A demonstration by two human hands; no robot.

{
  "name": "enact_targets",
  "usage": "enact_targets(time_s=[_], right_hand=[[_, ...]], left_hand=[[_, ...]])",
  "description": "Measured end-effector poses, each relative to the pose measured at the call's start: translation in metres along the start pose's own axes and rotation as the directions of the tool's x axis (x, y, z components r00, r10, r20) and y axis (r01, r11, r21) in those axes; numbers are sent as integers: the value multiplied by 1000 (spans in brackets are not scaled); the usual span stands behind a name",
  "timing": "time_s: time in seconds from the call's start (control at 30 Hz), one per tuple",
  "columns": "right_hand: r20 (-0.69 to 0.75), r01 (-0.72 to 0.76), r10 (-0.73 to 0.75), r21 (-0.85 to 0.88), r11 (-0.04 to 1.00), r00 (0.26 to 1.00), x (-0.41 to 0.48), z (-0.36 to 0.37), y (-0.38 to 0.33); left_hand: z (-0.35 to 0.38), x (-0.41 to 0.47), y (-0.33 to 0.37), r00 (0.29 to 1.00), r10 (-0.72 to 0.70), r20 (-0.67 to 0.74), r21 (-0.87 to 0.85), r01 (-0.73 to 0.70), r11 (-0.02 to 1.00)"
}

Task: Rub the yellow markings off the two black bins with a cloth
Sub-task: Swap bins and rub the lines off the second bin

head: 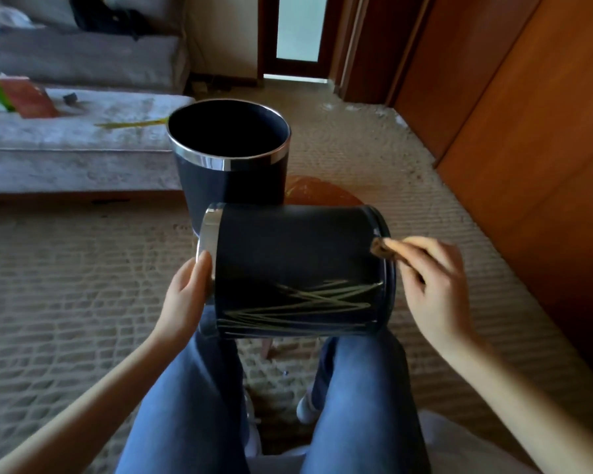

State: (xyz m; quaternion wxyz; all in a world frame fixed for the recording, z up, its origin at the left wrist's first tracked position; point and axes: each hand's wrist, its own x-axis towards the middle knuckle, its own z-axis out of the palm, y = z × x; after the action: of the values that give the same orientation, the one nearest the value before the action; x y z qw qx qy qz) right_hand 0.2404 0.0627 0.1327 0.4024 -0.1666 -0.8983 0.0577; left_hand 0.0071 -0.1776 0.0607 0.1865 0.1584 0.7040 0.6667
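A black bin (288, 254) with a chrome rim lies on its side over my knees, rim to the left. Yellow scribbled markings (308, 306) cross its lower side. My left hand (185, 295) grips the rim end. My right hand (432, 282) pinches a small brown cloth (382, 249) against the bin's side near its base, above the markings. A second black bin (230, 155) stands upright on the carpet just behind, its open mouth facing up; no markings show on the side I see.
A grey sofa (65, 148) with a yellow pen (131, 124) and a green and red packet (11, 97) sits at the left. Wooden cabinet panels (528, 114) run along the right. A small round wooden table (322, 193) stands behind the bins. A doorway (300, 35) is ahead.
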Motion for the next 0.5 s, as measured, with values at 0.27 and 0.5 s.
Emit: enact_targets(time_s=[0.27, 0.5], right_hand=[[58, -217, 209, 221, 951, 976, -27, 38, 25], [154, -497, 474, 328, 803, 867, -2, 45, 11]], left_hand=[[-20, -18, -23, 999, 29, -36, 170, -22, 985], [-11, -12, -5, 1000, 11, 19, 88, -13, 996]])
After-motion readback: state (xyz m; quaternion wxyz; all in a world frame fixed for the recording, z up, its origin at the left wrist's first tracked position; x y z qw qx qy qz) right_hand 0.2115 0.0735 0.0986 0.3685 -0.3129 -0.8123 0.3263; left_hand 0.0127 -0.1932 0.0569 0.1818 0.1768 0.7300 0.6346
